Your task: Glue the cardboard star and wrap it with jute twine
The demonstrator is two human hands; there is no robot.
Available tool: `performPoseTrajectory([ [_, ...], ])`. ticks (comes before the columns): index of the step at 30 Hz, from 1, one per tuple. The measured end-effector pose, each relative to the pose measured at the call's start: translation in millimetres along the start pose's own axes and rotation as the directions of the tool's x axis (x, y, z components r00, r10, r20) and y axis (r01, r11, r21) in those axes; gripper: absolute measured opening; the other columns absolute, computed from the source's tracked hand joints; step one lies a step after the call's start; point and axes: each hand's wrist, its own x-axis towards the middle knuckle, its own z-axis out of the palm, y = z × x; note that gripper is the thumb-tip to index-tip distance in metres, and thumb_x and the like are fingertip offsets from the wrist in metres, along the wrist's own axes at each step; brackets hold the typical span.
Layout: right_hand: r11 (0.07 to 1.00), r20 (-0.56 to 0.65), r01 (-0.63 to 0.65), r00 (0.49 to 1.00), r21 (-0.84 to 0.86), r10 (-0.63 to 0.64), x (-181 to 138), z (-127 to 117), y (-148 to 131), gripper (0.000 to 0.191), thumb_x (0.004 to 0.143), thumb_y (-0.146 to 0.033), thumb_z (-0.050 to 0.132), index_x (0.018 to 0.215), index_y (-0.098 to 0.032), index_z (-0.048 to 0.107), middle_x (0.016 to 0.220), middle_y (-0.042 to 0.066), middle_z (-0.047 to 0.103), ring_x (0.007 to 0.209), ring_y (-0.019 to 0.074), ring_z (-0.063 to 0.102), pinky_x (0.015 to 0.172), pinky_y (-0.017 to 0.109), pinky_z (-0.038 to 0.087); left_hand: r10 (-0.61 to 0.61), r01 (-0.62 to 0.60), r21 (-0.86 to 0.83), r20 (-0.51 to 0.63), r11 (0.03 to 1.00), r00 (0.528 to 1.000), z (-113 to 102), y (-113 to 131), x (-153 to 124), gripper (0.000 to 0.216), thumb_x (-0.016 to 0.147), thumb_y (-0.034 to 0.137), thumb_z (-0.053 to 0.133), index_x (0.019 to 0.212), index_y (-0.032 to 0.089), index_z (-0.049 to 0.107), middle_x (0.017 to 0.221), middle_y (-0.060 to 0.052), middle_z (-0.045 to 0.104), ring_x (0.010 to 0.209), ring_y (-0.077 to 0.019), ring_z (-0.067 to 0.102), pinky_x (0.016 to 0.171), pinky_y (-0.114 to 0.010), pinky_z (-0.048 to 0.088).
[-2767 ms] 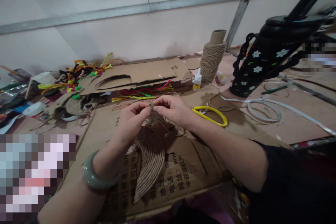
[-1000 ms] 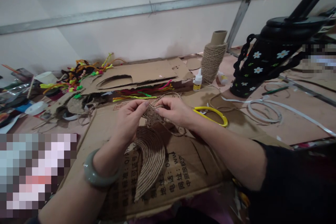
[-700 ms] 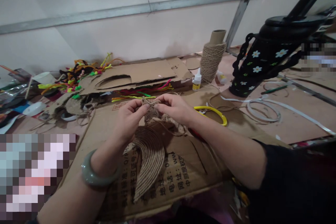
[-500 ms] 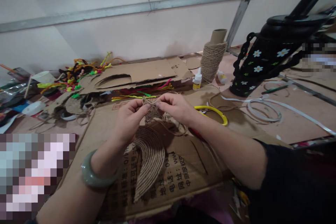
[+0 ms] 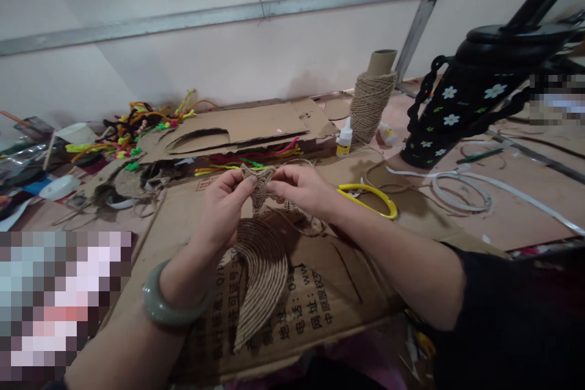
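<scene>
Between my two hands is a small star-shaped piece of coiled twine (image 5: 259, 187), held above the cardboard. My left hand (image 5: 225, 201), with a green bangle (image 5: 171, 301) on its wrist, pinches its left side between thumb and fingers. My right hand (image 5: 301, 187) pinches the right side, its fingers closed. A loose strand of twine (image 5: 297, 226) hangs from the star and loops down to the right. Below, a crescent of coiled twine (image 5: 265, 280) lies flat on the printed cardboard (image 5: 315, 323).
Behind stand a twine spool (image 5: 372, 103) and a small glue bottle (image 5: 344, 138). Yellow-handled scissors (image 5: 372, 200) lie by my right forearm. At right are a black flowered bottle (image 5: 461, 103) and a coil of clear strip (image 5: 461, 195); colourful pipe cleaners (image 5: 137, 125) are piled at left.
The twine star has tilted and turned slightly, so more of its face and points show. Both hands keep their pinch with small finger shifts.
</scene>
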Motion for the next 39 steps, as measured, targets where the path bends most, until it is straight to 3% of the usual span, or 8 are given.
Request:
performPoseTrajectory([
  [4, 0.999, 0.008, -0.016, 1.000, -0.032, 0.016, -0.4, -0.3, -1.1, 0.010, 0.078, -0.021, 0.052, 0.074, -0.014, 0.058, 0.064, -0.002, 0.056, 0.060, 0.0088, 0.049, 0.061, 0.024, 0.039, -0.003, 0.004, -0.039, 0.028, 0.999, 1.000, -1.5, -2.3, 1.1, 0.015, 0.069, 0.028, 0.071, 0.071, 0.015, 0.063, 0.067, 0.001, 0.058, 0.061, -0.0099, 0.049, 0.062, -0.024, 0.040],
  [8, 0.999, -0.011, 0.006, 1.000, -0.043, -0.007, 0.0, -1.9, 1.4, 0.011, 0.078, -0.021, 0.051, 0.073, -0.014, 0.058, 0.063, -0.002, 0.057, 0.059, 0.0087, 0.049, 0.060, 0.024, 0.039, -0.047, 0.051, -0.039, 0.094, 0.998, 0.994, -0.8, -1.2, -0.4, 0.016, 0.069, 0.029, 0.071, 0.072, 0.015, 0.063, 0.069, 0.000, 0.060, 0.063, -0.0107, 0.052, 0.064, -0.025, 0.041],
  [11, 0.997, -0.011, 0.030, 0.999, -0.066, -0.031, -0.4, -1.7, 1.8, 0.012, 0.079, -0.022, 0.052, 0.075, -0.014, 0.059, 0.062, -0.002, 0.057, 0.058, 0.0087, 0.049, 0.060, 0.024, 0.039, -0.084, 0.084, -0.008, 0.079, 0.996, 0.993, 0.0, 1.2, -1.1, 0.018, 0.065, 0.027, 0.073, 0.071, 0.015, 0.063, 0.070, -0.001, 0.062, 0.063, -0.0118, 0.054, 0.063, -0.026, 0.042],
  [17, 0.999, 0.001, -0.035, 0.999, 0.015, 0.035, -1.7, 0.9, -1.8, 0.011, 0.079, -0.022, 0.054, 0.083, -0.013, 0.061, 0.062, -0.003, 0.057, 0.058, 0.0079, 0.051, 0.060, 0.023, 0.042, -0.056, 0.057, -0.021, 0.031, 0.998, 0.998, -0.1, 2.1, -0.9, 0.016, 0.064, 0.025, 0.072, 0.074, 0.016, 0.064, 0.072, -0.001, 0.065, 0.061, -0.0122, 0.055, 0.061, -0.026, 0.044],
  [25, 0.985, -0.084, -0.063, 0.993, 0.160, 0.077, 2.6, 0.3, 0.7, 0.004, 0.077, -0.016, 0.053, 0.077, -0.015, 0.057, 0.063, -0.003, 0.058, 0.056, 0.0071, 0.053, 0.059, 0.023, 0.043, -0.117, 0.122, -0.111, 0.051, 0.986, 0.992, -0.5, -1.1, 0.6, 0.021, 0.063, 0.027, 0.073, 0.078, 0.016, 0.065, 0.077, -0.002, 0.064, 0.067, -0.0120, 0.056, 0.068, -0.026, 0.044],
  [30, 0.991, -0.072, -0.082, 0.993, 0.103, 0.090, 1.8, -0.9, 0.3, 0.005, 0.074, -0.019, 0.054, 0.078, -0.016, 0.056, 0.063, -0.003, 0.056, 0.058, 0.0080, 0.051, 0.059, 0.023, 0.041, -0.094, 0.096, -0.090, 0.027, 0.991, 0.995, 0.5, 0.6, 1.3, 0.014, 0.060, 0.022, 0.073, 0.068, 0.015, 0.064, 0.068, 0.000, 0.061, 0.062, -0.0103, 0.052, 0.064, -0.024, 0.042],
  [39, 1.000, -0.092, 0.029, 0.995, 0.005, -0.029, 1.4, 3.7, 6.7, 0.017, 0.070, -0.029, 0.055, 0.079, -0.015, 0.058, 0.074, 0.001, 0.060, 0.067, 0.0113, 0.050, 0.061, 0.025, 0.039, -0.076, 0.072, 0.056, 0.077, 0.996, 0.994, 4.7, 3.2, -3.6, 0.008, 0.062, 0.019, 0.072, 0.064, 0.015, 0.066, 0.062, 0.001, 0.061, 0.057, -0.0105, 0.051, 0.059, -0.023, 0.041],
])
